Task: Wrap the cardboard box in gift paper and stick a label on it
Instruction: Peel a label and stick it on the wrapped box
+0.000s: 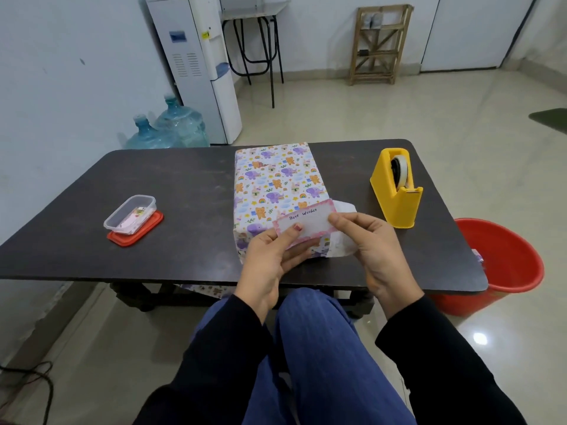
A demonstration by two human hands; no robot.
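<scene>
Left hand (270, 262), right hand (377, 250) pinch label (310, 220) ends | box (276, 179) lengthwise away from person

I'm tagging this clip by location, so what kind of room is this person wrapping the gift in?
Probably a plain office or break room, not certain: a white water dispenser stands against the wall with two big water jugs beside it, and the floor is bare tile.
</scene>
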